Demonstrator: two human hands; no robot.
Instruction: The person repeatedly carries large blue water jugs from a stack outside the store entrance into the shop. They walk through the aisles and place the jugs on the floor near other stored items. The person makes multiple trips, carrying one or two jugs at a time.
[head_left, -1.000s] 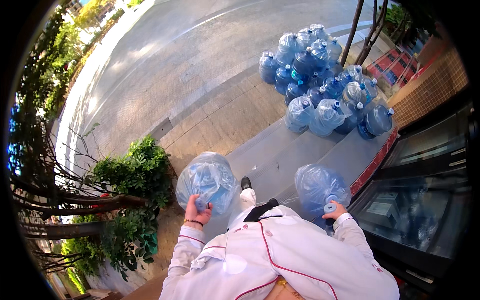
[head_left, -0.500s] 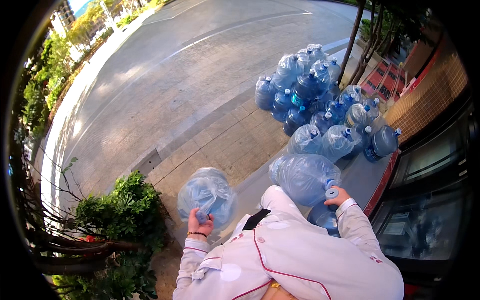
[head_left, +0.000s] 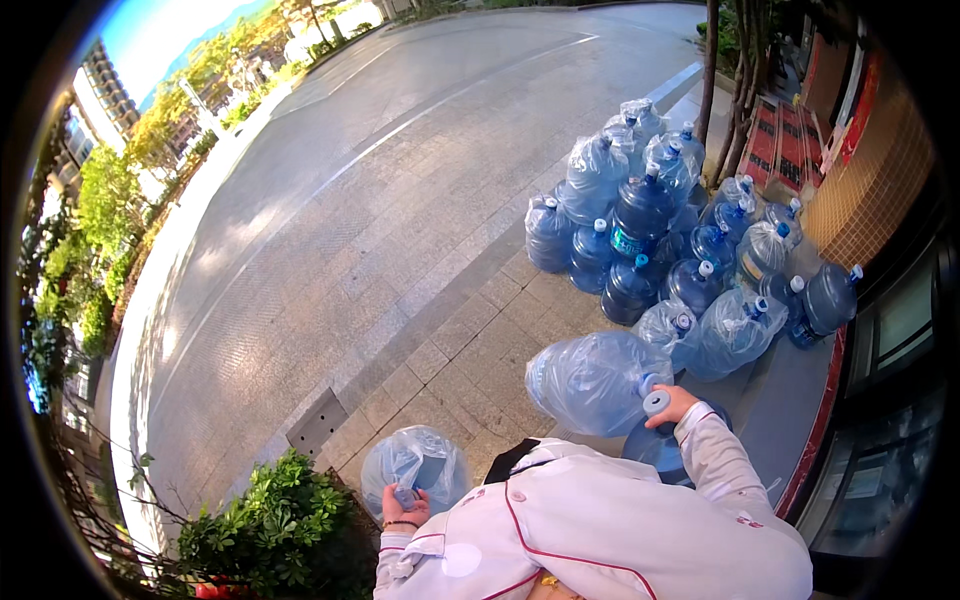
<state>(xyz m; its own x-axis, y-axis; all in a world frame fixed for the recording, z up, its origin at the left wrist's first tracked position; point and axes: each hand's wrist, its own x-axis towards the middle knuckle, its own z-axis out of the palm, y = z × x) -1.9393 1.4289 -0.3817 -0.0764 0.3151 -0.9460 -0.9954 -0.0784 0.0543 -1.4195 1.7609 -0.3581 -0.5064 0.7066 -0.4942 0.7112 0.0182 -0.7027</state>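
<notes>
Head view: left grip (head_left: 408,508) closed round the neck of a clear jug (head_left: 415,455) just ahead; right grip (head_left: 678,404) closed at the neck of a blue jug (head_left: 652,452) below, bagged jug (head_left: 585,385) adjacent, jug pile (head_left: 642,208) beyond.

The outdoor ground was laid with a diagonal strip of beige paving (head_left: 470,375), with a wide, greyer paved roadway (head_left: 350,230) beyond it. Toward the upper right stood a crowd of blue water bottles (head_left: 643,210), packed close together with necks up, many wrapped in clear plastic bags. The crowd's left side rested on the paving; on the right, bottles stood on a smooth grey step (head_left: 770,440) bordered by red edging (head_left: 818,447). A grey plate (head_left: 316,420) with small dark holes lay along the paving's roadside edge, lower left.
</notes>
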